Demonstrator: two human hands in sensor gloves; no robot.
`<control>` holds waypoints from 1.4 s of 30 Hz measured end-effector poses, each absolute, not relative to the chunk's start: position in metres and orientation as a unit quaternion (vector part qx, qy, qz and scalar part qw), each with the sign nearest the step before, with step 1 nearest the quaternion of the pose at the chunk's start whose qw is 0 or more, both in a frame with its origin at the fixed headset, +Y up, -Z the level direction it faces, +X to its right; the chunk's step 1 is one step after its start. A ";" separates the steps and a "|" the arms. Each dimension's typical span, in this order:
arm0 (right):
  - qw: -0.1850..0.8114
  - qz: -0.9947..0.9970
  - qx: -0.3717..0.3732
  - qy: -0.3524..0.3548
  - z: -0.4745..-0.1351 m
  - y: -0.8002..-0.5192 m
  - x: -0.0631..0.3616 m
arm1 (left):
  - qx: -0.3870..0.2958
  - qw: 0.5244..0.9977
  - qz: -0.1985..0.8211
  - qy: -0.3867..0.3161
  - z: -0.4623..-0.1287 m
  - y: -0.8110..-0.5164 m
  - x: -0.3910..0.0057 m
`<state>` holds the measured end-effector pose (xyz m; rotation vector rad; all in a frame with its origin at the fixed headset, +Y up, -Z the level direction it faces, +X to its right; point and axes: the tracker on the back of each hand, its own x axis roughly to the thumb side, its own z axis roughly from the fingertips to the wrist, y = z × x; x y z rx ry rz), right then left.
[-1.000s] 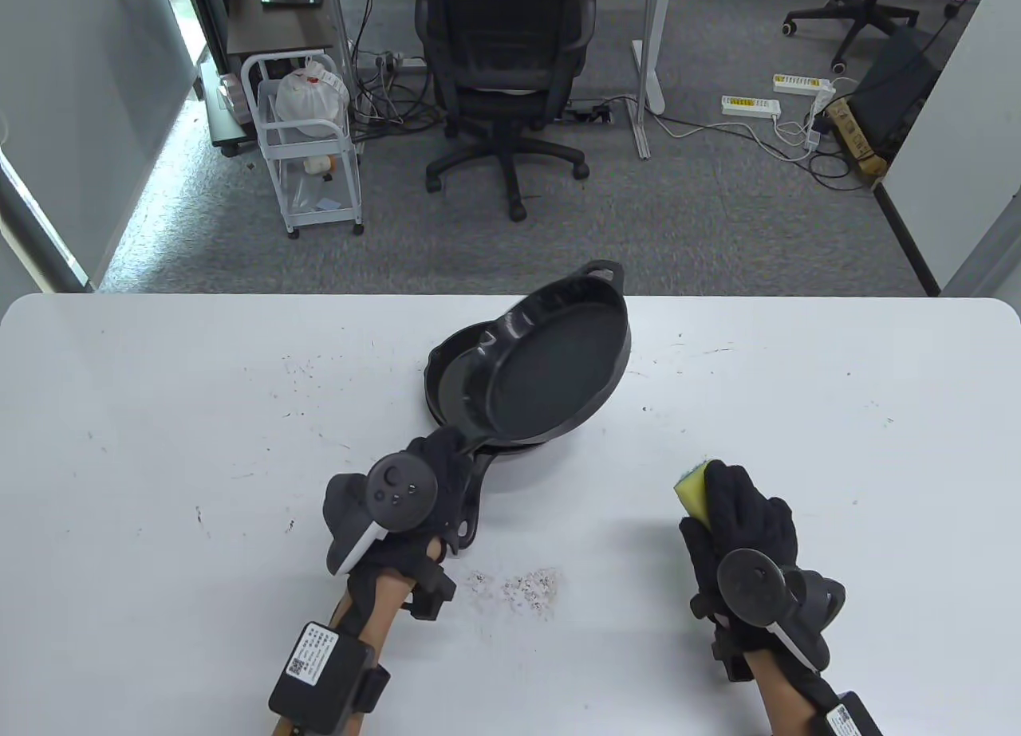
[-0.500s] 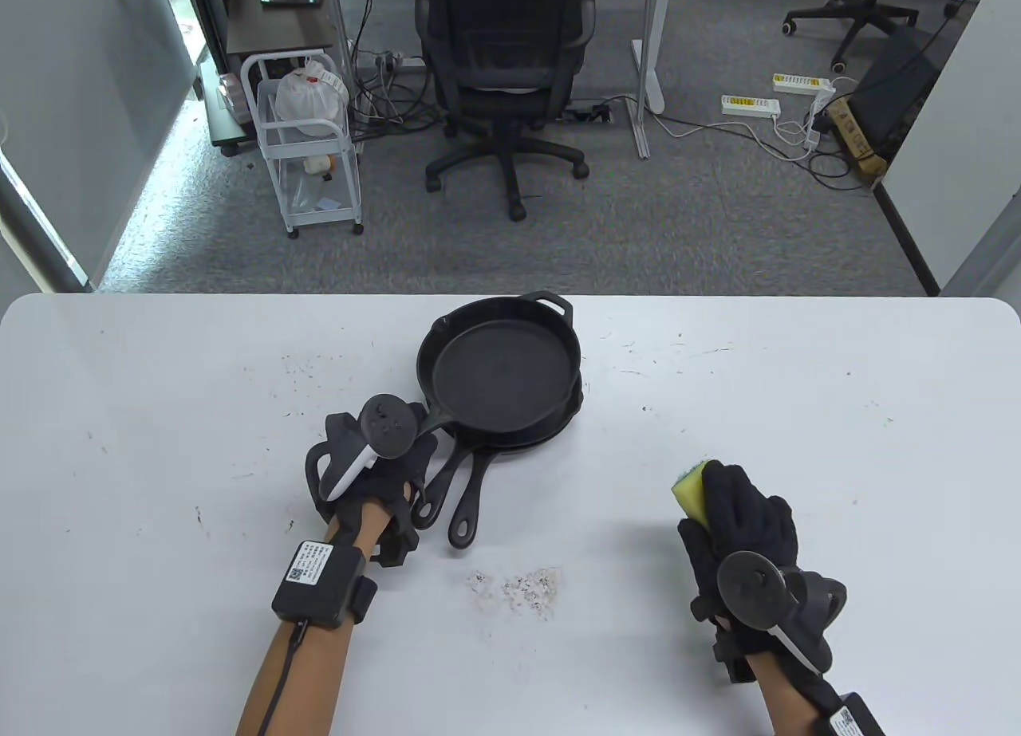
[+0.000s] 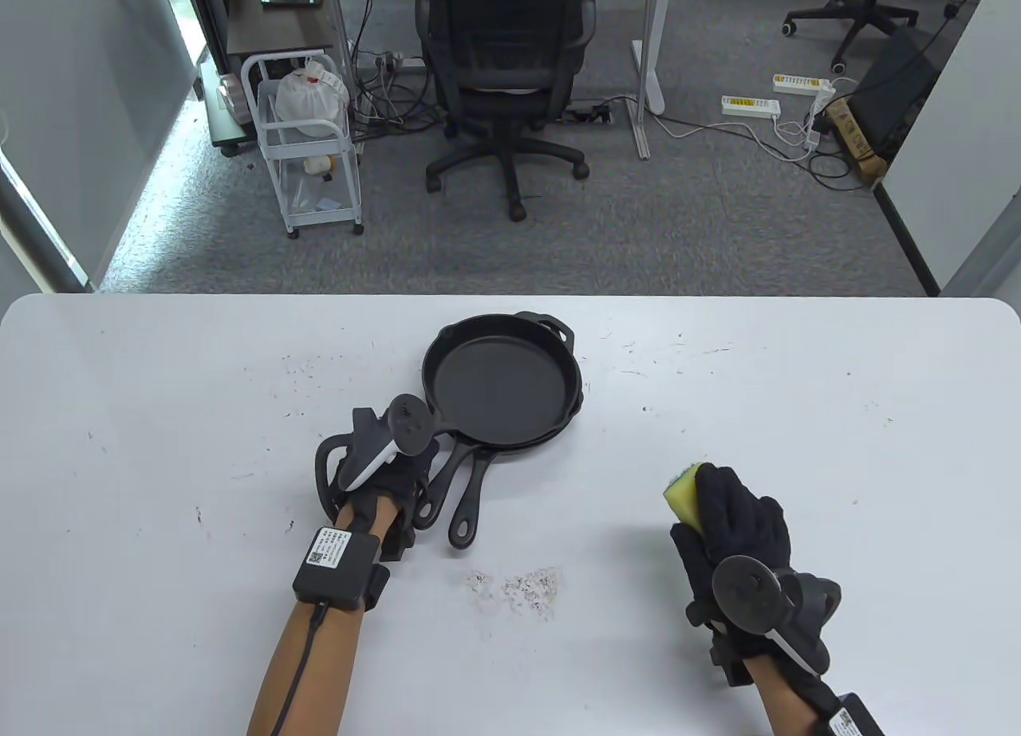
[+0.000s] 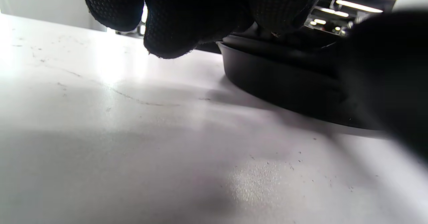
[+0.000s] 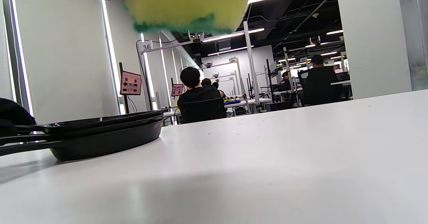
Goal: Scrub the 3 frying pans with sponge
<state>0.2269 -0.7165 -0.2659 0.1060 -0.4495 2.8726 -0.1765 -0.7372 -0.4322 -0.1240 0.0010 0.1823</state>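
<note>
Three black cast-iron frying pans [image 3: 501, 381] lie nested in a stack at the table's middle, handles pointing toward the near left. My left hand [image 3: 399, 461] is at the top pan's handle, fingers curled around it; the tracker hides the grip in the table view. The left wrist view shows curled fingers [image 4: 174, 23] above the table beside the pan stack's wall [image 4: 284, 87]. My right hand [image 3: 738, 521] holds a yellow and green sponge [image 3: 683, 493] near the table's right front, well apart from the pans. The right wrist view shows the sponge [image 5: 187, 3] at the top and the stack [image 5: 107, 137] to the left.
A patch of dark crumbs [image 3: 522, 586] lies on the white table [image 3: 159, 449] in front of the pan handles. Small specks are scattered over the surface. Beyond the far edge stand an office chair [image 3: 506, 74] and a white cart [image 3: 307, 142].
The top pan, held up and tilted a second ago, now lies flat on the stack. My left hand moved forward and left with its handle. The right hand with the sponge barely shifted.
</note>
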 end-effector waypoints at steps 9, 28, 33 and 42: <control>0.111 0.983 0.041 -0.139 -0.268 -0.721 0.223 | -0.073 0.991 0.115 0.000 -0.426 -0.727 -0.182; 0.117 0.989 0.083 -0.031 -0.271 -0.745 0.198 | 0.064 0.986 0.073 -0.139 -0.262 -0.683 -0.140; 0.097 0.992 0.086 -0.015 -0.271 -0.748 0.194 | 0.092 0.981 0.029 -0.169 -0.247 -0.706 -0.117; 0.070 0.995 0.070 0.009 -0.277 -0.754 0.193 | 0.069 0.979 0.071 -0.177 -0.247 -0.723 -0.114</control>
